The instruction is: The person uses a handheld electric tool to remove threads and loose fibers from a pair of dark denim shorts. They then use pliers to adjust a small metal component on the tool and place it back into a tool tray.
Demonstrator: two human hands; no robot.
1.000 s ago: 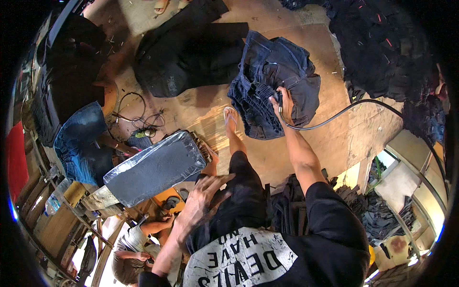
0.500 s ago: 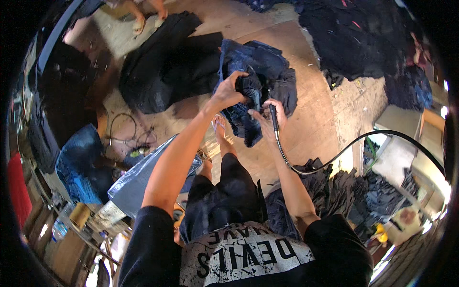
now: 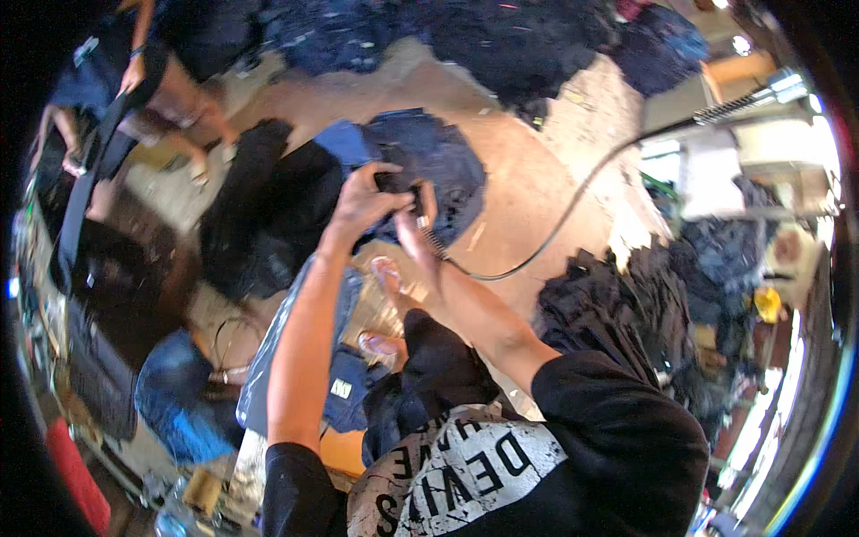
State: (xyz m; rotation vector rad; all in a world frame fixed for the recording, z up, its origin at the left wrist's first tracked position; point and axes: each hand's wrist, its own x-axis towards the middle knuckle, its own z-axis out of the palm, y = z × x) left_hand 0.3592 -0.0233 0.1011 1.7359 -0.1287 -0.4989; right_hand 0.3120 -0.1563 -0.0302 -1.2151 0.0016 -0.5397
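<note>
A dark blue denim garment (image 3: pixel 438 161) is bunched up in front of me, low over the floor. My left hand (image 3: pixel 361 199) is closed on its near side, fingers and thumb pinching the dark fabric. Close against it, my right hand (image 3: pixel 410 234) wraps round a slim black hand tool (image 3: pixel 418 204) with a spring-wrapped neck. From that neck a black flexible hose (image 3: pixel 573 201) curves away to the upper right. The tool's working end is hidden by my fingers and the cloth. Both hands are slightly blurred.
Black garments (image 3: pixel 268 215) lie on the floor to the left. Dark cloth (image 3: pixel 519 45) is heaped at the far side, and a pile of dark pieces (image 3: pixel 599 304) at the right. Another person's legs (image 3: pixel 183 107) show at upper left. A plastic-covered bundle (image 3: pixel 295 331) stands beside my left forearm.
My hands have come together, and the tool's handle is now mostly covered by my fingers. The whole view has swung round, bringing more of the other person in at upper left.
</note>
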